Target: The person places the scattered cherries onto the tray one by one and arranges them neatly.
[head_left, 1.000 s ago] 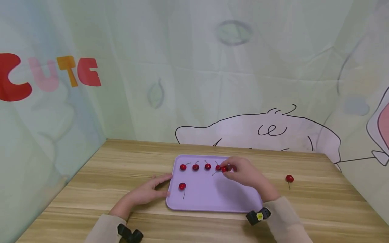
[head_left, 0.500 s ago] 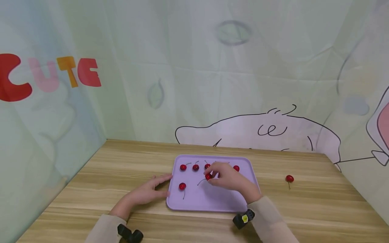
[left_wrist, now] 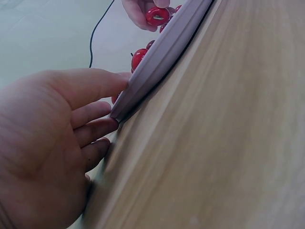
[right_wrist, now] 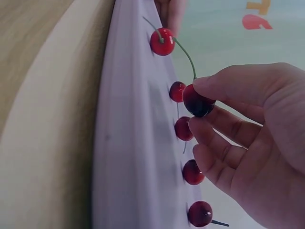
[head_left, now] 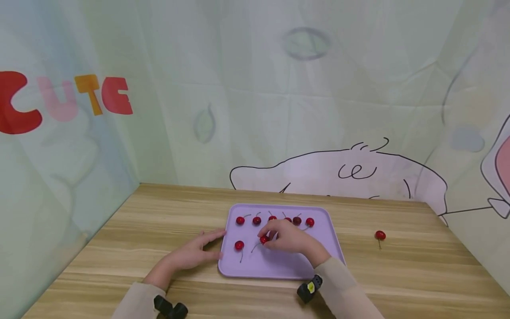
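Note:
My right hand (head_left: 288,237) pinches a red cherry (head_left: 264,239) between thumb and fingers over the purple tray (head_left: 279,268). In the right wrist view that held cherry (right_wrist: 198,101) looks dark underneath, its green stem arching up from the thumb. My left hand (head_left: 189,252) touches the tray's left edge, fingers extended; the left wrist view shows its thumb and fingertips against the rim (left_wrist: 157,57). A row of several cherries runs along the tray's far side, among them a cherry at its left end (head_left: 240,220). A single cherry (head_left: 239,245) lies nearer me, left of the held one.
One more cherry (head_left: 380,235) lies on the wooden table (head_left: 191,290), right of the tray. Behind the table hangs a printed cloth backdrop (head_left: 255,110). Black cameras sit on both wrists, such as the right wrist camera (head_left: 309,289).
My right hand has carried the cherry left and nearer to me, from the right end of the far row towards the lone near cherry. The left hand stays in place.

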Action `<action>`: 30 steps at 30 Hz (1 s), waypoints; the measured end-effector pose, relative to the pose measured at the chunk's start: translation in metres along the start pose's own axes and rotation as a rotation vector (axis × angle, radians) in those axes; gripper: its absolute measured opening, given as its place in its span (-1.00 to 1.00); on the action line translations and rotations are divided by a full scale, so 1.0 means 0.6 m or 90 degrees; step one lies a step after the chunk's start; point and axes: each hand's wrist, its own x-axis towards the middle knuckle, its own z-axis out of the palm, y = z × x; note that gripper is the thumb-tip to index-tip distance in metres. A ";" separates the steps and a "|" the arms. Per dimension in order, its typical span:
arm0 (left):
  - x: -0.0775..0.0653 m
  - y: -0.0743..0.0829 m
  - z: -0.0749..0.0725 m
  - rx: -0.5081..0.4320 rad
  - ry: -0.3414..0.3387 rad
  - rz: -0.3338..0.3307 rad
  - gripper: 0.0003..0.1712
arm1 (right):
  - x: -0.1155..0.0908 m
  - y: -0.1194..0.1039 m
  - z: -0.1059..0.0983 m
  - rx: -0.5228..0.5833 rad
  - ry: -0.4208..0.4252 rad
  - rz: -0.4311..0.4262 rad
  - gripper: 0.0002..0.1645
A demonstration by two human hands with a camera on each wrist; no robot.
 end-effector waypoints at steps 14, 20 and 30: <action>-0.003 0.005 0.000 0.000 0.000 -0.012 -0.25 | 0.016 0.015 0.014 0.039 -0.024 0.051 -0.72; -0.003 0.006 -0.001 -0.007 -0.001 -0.011 -0.25 | 0.021 0.017 0.018 0.044 -0.033 0.044 -0.71; -0.001 0.000 -0.001 -0.002 -0.002 0.005 -0.23 | 0.022 0.013 0.016 0.053 -0.033 0.038 -0.71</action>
